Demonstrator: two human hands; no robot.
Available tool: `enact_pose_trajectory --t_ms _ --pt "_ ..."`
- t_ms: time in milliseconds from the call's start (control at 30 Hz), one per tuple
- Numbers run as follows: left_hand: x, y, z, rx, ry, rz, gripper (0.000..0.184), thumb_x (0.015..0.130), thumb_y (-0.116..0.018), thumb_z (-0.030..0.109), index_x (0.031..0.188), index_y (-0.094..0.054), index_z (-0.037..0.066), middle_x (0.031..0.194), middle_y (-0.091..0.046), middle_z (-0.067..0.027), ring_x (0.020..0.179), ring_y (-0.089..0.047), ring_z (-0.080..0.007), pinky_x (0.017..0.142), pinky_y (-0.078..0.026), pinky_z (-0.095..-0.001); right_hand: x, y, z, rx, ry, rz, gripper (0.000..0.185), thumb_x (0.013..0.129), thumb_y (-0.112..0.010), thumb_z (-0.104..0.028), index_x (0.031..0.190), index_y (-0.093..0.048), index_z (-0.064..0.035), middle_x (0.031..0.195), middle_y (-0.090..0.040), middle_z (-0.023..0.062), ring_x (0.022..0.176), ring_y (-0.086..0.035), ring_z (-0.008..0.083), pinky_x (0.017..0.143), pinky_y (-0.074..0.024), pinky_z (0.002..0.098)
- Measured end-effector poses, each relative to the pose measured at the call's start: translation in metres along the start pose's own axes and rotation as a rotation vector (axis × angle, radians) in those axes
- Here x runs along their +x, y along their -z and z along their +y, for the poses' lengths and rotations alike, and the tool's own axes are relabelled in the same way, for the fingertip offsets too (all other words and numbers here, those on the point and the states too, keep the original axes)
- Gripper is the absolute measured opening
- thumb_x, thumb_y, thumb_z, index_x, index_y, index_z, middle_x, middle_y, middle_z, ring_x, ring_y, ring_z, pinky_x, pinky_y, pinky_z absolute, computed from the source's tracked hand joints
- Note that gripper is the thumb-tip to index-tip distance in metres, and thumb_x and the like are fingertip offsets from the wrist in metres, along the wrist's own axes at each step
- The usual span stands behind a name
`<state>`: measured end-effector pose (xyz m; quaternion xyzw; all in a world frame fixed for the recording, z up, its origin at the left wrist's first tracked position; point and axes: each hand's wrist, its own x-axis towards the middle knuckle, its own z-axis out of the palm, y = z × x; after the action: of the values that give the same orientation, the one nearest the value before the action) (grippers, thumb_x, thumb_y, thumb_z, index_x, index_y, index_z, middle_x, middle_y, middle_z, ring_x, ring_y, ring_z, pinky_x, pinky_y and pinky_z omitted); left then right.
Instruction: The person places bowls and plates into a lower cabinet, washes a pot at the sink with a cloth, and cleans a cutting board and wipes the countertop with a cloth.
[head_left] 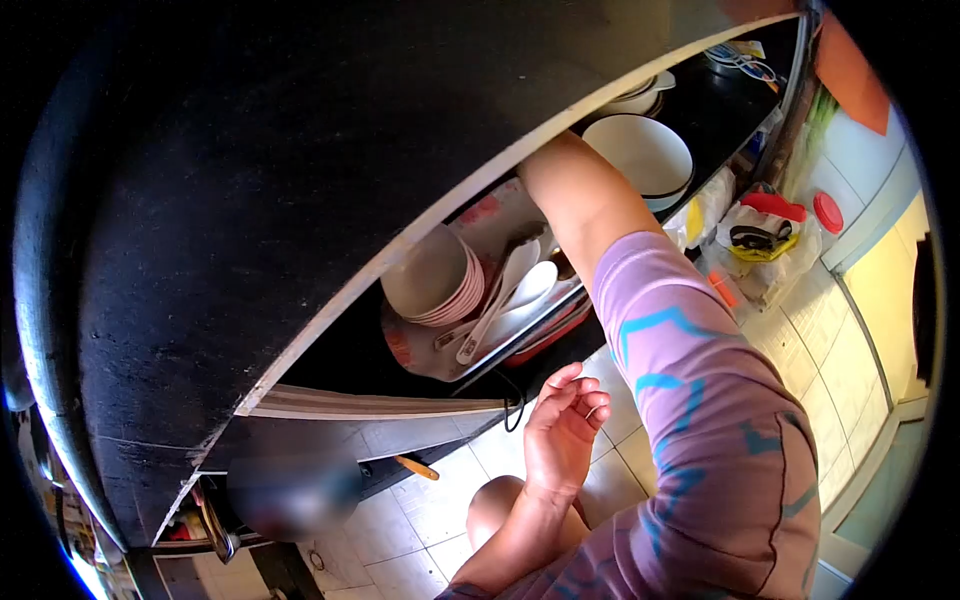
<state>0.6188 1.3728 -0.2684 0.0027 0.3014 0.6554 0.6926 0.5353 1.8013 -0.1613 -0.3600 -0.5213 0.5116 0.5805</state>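
My right forearm (575, 185) reaches in under the dark cabinet top, and its hand is hidden behind the edge. Beside that forearm stands a large white bowl (640, 157). A floral tray (400, 345) sticks out of the shelf, bearing a stack of bowls (430, 275) and white spoons (530, 285). Below the tray, my left hand (565, 435) is raised in the air, its fingers loosely curled and apart, with nothing in it.
The black cabinet top (300, 180) fills the upper left. Plastic bags (765, 240) lie at the right, near a red lid (828, 212). An orange-handled tool (417, 467) shows above the tiled floor (440, 500). Cables (740, 62) sit at the shelf's far end.
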Motion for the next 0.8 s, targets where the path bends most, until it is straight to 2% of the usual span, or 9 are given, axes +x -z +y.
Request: enact_pose_trajectory --t_ms 200,333,400,500,533,600,633,733,800 --pt "0.003 -0.005 -0.001 0.012 0.020 0.001 0.024 0.086 -0.055 0.015 0.110 -0.059 0.009 0.092 -0.061 -0.0065 0.084 -0.059 -0.0214 0.079 -0.048 -0.0356 -0.028 0.024 -0.003 -0.371 0.333 -0.125 0.035 0.088 -0.050 -0.026 0.115 -0.062 -0.0071 0.102 -0.068 0.0169 0.093 -0.065 0.0326 0.083 -0.0530 0.0433" --pt "0.008 -0.003 -0.013 0.047 -0.001 -0.008 0.024 0.088 -0.055 0.016 0.110 -0.060 0.009 0.092 -0.062 -0.0066 0.082 -0.059 -0.0210 0.077 -0.049 -0.0352 -0.089 0.055 -0.013 -0.669 0.717 -0.401 0.035 0.088 -0.050 -0.026 0.115 -0.063 -0.0075 0.102 -0.068 0.0172 0.094 -0.065 0.0329 0.084 -0.0527 0.0429" --pt "0.018 -0.006 -0.017 0.048 0.026 -0.004 0.022 0.088 -0.056 0.016 0.109 -0.061 0.010 0.090 -0.062 -0.0049 0.082 -0.059 -0.0205 0.077 -0.049 -0.0342 -0.163 0.077 -0.070 -0.917 0.588 -0.593 0.030 0.091 -0.052 -0.024 0.111 -0.067 -0.0086 0.104 -0.069 0.0135 0.093 -0.066 0.0310 0.086 -0.0508 0.0420" --pt "0.040 -0.008 -0.027 0.001 0.090 -0.046 0.022 0.089 -0.056 0.015 0.109 -0.062 0.010 0.092 -0.065 -0.0042 0.086 -0.060 -0.0212 0.079 -0.050 -0.0341 -0.205 0.104 -0.100 -0.872 0.767 -0.765 0.025 0.091 -0.050 -0.023 0.105 -0.068 -0.0115 0.104 -0.067 0.0123 0.094 -0.065 0.0303 0.080 -0.0529 0.0404" --pt "0.047 -0.003 -0.032 0.015 0.109 -0.076 0.031 0.089 -0.056 0.018 0.118 -0.058 0.008 0.109 -0.064 -0.0103 0.104 -0.059 -0.0260 0.092 -0.048 -0.0387 -0.204 0.109 -0.096 -0.886 0.854 -0.737 0.023 0.092 -0.049 -0.023 0.099 -0.068 -0.0116 0.104 -0.067 0.0091 0.092 -0.065 0.0292 0.077 -0.0534 0.0403" --pt "0.054 -0.025 -0.041 -0.063 0.115 -0.157 0.043 0.090 -0.055 0.022 0.129 -0.050 0.006 0.128 -0.054 -0.0170 0.123 -0.049 -0.0307 0.105 -0.039 -0.0441 -0.182 0.112 -0.075 -1.021 0.784 -0.654 0.023 0.092 -0.048 -0.024 0.096 -0.067 -0.0109 0.105 -0.066 0.0084 0.090 -0.065 0.0300 0.075 -0.0530 0.0420" --pt "0.059 -0.032 -0.045 -0.085 0.149 -0.185 0.052 0.091 -0.055 0.027 0.136 -0.043 0.005 0.139 -0.043 -0.0207 0.133 -0.038 -0.0332 0.113 -0.029 -0.0474 -0.165 0.119 -0.067 -1.082 0.738 -0.637 0.026 0.092 -0.047 -0.029 0.099 -0.067 -0.0139 0.100 -0.067 0.0095 0.089 -0.064 0.0315 0.075 -0.0526 0.0432" --pt "0.065 -0.046 -0.055 -0.220 0.159 -0.307 0.051 0.091 -0.055 0.027 0.136 -0.044 0.006 0.141 -0.042 -0.0217 0.134 -0.037 -0.0338 0.113 -0.029 -0.0475 -0.130 0.136 -0.047 -0.998 0.777 -0.553 0.032 0.092 -0.046 -0.038 0.111 -0.066 -0.0220 0.093 -0.068 0.0119 0.088 -0.064 0.0337 0.078 -0.0523 0.0435" --pt "0.066 -0.051 -0.058 -0.216 0.136 -0.340 0.052 0.090 -0.056 0.028 0.137 -0.043 0.006 0.144 -0.040 -0.0206 0.135 -0.036 -0.0330 0.114 -0.026 -0.0477 -0.116 0.125 -0.044 -1.056 0.781 -0.544 0.032 0.092 -0.047 -0.038 0.112 -0.066 -0.0220 0.095 -0.068 0.0120 0.089 -0.064 0.0333 0.078 -0.0522 0.0435"
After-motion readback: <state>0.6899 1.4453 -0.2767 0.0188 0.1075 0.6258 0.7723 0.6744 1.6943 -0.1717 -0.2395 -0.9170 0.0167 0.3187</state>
